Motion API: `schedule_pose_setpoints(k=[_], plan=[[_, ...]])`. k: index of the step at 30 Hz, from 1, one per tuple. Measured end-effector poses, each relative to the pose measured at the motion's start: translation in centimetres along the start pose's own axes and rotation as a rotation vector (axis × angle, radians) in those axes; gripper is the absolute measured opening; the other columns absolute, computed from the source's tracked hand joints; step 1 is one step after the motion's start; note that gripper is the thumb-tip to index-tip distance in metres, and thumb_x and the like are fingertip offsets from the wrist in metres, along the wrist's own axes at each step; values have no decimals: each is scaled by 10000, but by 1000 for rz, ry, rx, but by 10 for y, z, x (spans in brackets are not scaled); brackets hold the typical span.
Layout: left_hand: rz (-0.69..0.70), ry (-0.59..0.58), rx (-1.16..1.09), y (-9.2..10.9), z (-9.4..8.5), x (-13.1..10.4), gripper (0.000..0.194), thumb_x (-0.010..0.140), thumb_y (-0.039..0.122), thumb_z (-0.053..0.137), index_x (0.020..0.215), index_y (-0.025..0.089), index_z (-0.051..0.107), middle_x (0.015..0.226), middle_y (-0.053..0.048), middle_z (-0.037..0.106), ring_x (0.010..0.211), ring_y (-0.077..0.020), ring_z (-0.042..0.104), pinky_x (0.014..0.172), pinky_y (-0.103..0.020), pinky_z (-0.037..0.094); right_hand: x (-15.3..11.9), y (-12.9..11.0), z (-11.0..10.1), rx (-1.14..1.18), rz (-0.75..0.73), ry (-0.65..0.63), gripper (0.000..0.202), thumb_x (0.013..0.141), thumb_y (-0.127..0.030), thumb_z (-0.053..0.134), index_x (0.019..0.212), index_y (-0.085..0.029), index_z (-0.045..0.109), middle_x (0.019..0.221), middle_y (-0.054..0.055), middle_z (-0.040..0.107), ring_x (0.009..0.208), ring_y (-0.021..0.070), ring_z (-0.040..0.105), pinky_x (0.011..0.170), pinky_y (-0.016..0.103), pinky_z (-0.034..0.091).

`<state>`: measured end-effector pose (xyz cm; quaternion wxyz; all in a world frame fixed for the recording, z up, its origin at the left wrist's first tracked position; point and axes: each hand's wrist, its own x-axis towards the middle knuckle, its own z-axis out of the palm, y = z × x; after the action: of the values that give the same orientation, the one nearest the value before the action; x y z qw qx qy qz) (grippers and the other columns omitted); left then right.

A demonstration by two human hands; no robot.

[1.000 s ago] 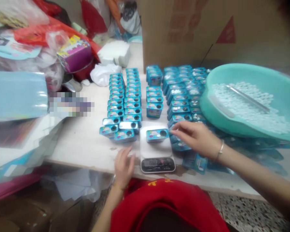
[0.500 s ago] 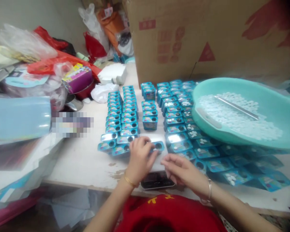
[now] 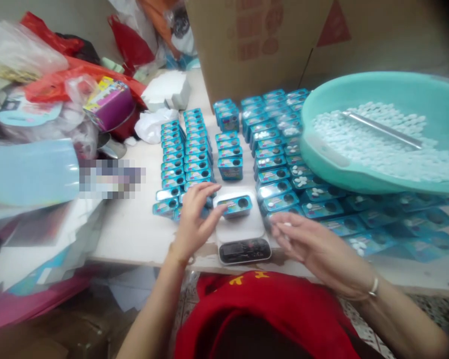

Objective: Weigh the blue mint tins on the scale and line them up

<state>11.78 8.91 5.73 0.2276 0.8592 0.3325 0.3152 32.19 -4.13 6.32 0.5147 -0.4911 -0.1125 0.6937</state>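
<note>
A small blue tin (image 3: 236,206) with a dark round opening at its right end sits on the white plate of a small scale (image 3: 243,251) with a black front panel. My left hand (image 3: 195,219) is at the tin's left end, fingers and thumb spread. Whether the thumb touches the tin I cannot tell. To the right of the scale, my right hand (image 3: 303,237) has its fingers pinched together. White tablets (image 3: 286,225) show between the fingertips; how many is blurred.
Rows of blue tins (image 3: 197,154) stand left of the scale, more (image 3: 271,174) on the right, some with white tablets on top. A turquoise basin (image 3: 322,164) of tablets holds a metal bar (image 3: 383,129). Behind stands a cardboard box (image 3: 239,70); bags and papers crowd the left.
My left hand has drawn back from the tin, its fingers wider apart. The right hand has moved right, away from the scale. The view has tilted downward.
</note>
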Motion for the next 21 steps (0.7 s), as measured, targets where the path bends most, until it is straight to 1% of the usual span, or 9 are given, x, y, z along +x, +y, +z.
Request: schedule_pose_setpoints(k=[2, 5, 7, 9, 11, 12, 15, 17, 21], plan=[[14, -110, 46, -11, 4, 0, 442, 861, 384, 599, 1253, 222, 472, 1229, -92, 510, 1168, -234, 460, 1013, -405, 351, -8, -8, -12, -27, -35, 67, 201, 766, -307, 712, 942, -214, 681, 870, 13, 570, 658, 67, 477, 562, 134, 434], [42, -269, 109, -18, 14, 0, 652, 799, 469, 653, 1336, 215, 382, 1283, -112, 474, 1196, -258, 431, 1018, -412, 330, -19, -19, -28, -55, -98, 169, 229, 780, -338, 695, 978, -225, 669, 872, 15, 555, 707, 84, 496, 631, 153, 463], [54, -343, 155, -19, 21, 1, 614, 810, 450, 646, 1314, 199, 400, 1227, -108, 519, 1135, -256, 473, 974, -404, 347, -25, -25, -37, -77, -138, 205, 218, 805, -354, 661, 975, -217, 659, 796, 11, 529, 645, 83, 464, 583, 156, 451], [65, -388, 203, -20, 26, 1, 456, 852, 383, 610, 1236, 183, 465, 1112, -90, 578, 1041, -242, 521, 914, -388, 361, -29, -29, -45, -100, -176, 224, 197, 822, -355, 631, 955, -212, 650, 707, 0, 490, 564, 80, 397, 509, 159, 415], [75, -404, 223, -21, 28, 2, 350, 873, 339, 585, 1173, 177, 505, 1031, -78, 600, 984, -233, 542, 879, -378, 366, -31, -32, -51, -119, -211, 248, 184, 826, -349, 616, 946, -213, 643, 656, -5, 459, 537, 87, 357, 466, 167, 383], [77, -399, 218, -22, 28, 2, 358, 870, 343, 590, 1177, 180, 504, 1037, -79, 600, 988, -236, 541, 879, -381, 367, -32, -33, -53, -126, -222, 264, 183, 824, -347, 613, 945, -212, 642, 644, -4, 449, 541, 93, 358, 457, 171, 375], [65, -348, 155, -23, 23, 3, 507, 843, 394, 621, 1279, 208, 440, 1161, -97, 561, 1079, -250, 510, 926, -402, 373, -32, -34, -54, -131, -236, 284, 192, 817, -353, 612, 943, -211, 640, 630, -6, 435, 539, 98, 354, 443, 174, 361], [39, -307, 97, -23, 18, 4, 599, 821, 425, 642, 1328, 223, 396, 1219, -106, 526, 1127, -254, 487, 960, -410, 378, -30, -33, -51, -126, -217, 263, 195, 814, -356, 613, 939, -209, 639, 634, -10, 437, 532, 92, 350, 455, 176, 373], [6, -295, -22, -25, 14, 3, 636, 799, 432, 667, 1337, 230, 392, 1211, -98, 526, 1131, -238, 496, 986, -397, 399, -26, -27, -44, -122, -153, 188, 215, 833, -371, 592, 966, -207, 634, 658, -10, 454, 542, 88, 356, 494, 180, 401]])
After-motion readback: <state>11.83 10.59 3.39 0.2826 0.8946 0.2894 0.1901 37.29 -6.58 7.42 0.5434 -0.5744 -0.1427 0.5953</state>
